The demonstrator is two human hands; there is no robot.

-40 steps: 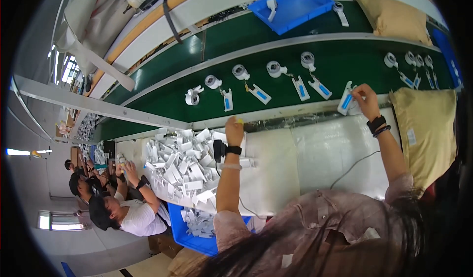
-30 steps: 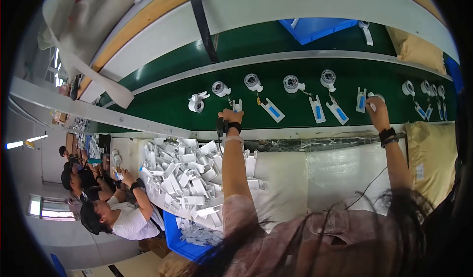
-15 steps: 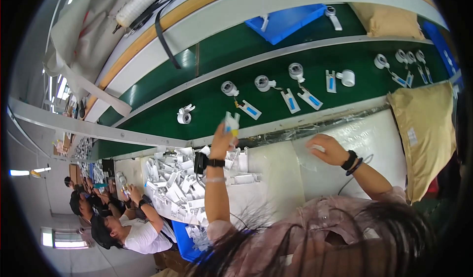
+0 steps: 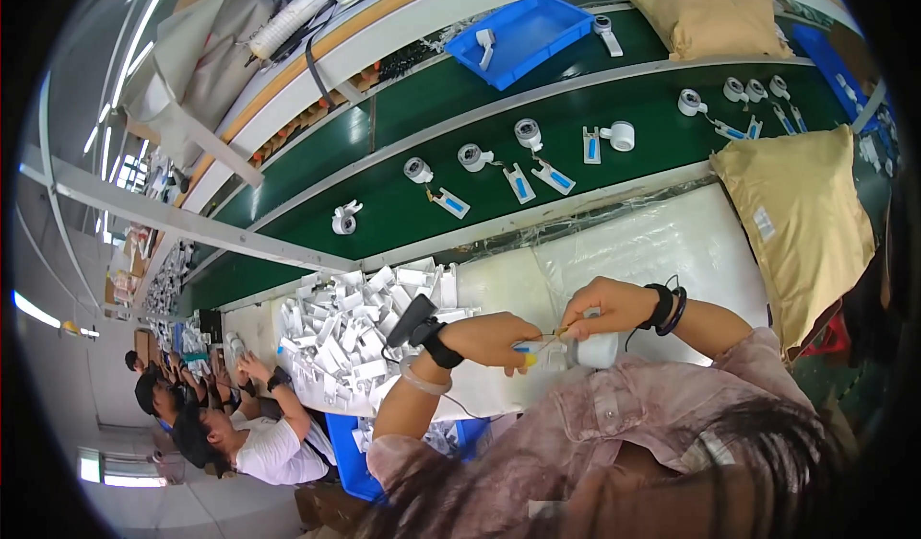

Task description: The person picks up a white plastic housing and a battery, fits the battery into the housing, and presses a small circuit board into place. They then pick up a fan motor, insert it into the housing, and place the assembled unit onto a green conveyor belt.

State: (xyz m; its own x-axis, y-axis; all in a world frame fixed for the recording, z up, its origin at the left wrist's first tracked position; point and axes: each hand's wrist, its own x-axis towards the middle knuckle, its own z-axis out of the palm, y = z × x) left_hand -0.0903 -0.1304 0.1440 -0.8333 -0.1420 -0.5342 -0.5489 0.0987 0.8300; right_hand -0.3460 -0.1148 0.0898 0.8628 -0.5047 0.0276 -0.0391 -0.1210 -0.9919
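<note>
In front of my chest, my left hand [image 4: 501, 339] is closed on a white plastic handle part [image 4: 549, 355] showing a bit of blue and yellow. My right hand [image 4: 606, 306] has its fingertips pinched on thin wires [image 4: 556, 334] that run between the two hands. Just under the right fingers sits a white round housing [image 4: 598, 351]; what supports it is hidden. A heap of white plastic shells [image 4: 350, 333] lies on the bench left of my left hand.
A green conveyor belt [image 4: 384, 237] beyond the bench carries several round white units wired to handles. A blue tray [image 4: 528, 35] stands farther back, a tan sack [image 4: 791, 218] at right. A blue bin [image 4: 357, 467] stands near left; coworkers [image 4: 273, 448] sit at far left.
My left hand has come back from the belt's edge toward my chest with the white part. My right hand has moved nearer and now pinches wires beside a white round housing.
</note>
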